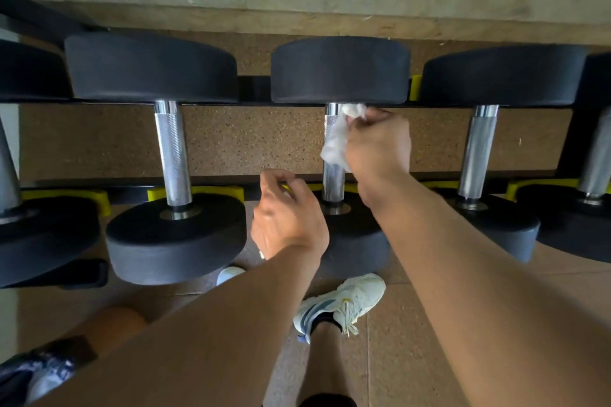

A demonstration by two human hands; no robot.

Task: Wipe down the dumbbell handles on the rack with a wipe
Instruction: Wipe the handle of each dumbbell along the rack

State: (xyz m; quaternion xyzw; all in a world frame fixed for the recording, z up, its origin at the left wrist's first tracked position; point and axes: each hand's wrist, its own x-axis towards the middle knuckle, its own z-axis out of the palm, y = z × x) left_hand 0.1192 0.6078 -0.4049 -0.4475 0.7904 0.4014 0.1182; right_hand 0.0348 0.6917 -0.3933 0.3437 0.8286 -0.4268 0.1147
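While the rack [254,87] runs as a dark bar across the middle of the frame, its yellow cradles [195,192] carry a row of black-ended dumbbells, and the one at centre is the one in hand. Its near weight [355,241] sits at lower centre and its far weight [340,69] at upper centre, with the knurled handle [333,180] between them. The right hand [377,145] is closed around a crumpled white wipe [337,139], pressing it against the upper stretch of that handle just under the far weight. The left hand [287,218] hovers at the near weight's left edge, fingers loosely curled and holding nothing; whether it touches the weight I cannot tell.

To do this well, I judge the wipe should wrap the bar fully and travel down to the bare lower part, with a twist to reach the underside and the knurling.

Neighbouring handles at left [172,152] and right [479,152] stand well apart, so nothing crowds the stroke except the two weights capping the bar's ends. A pale sneaker [344,304] rests on the floor below.
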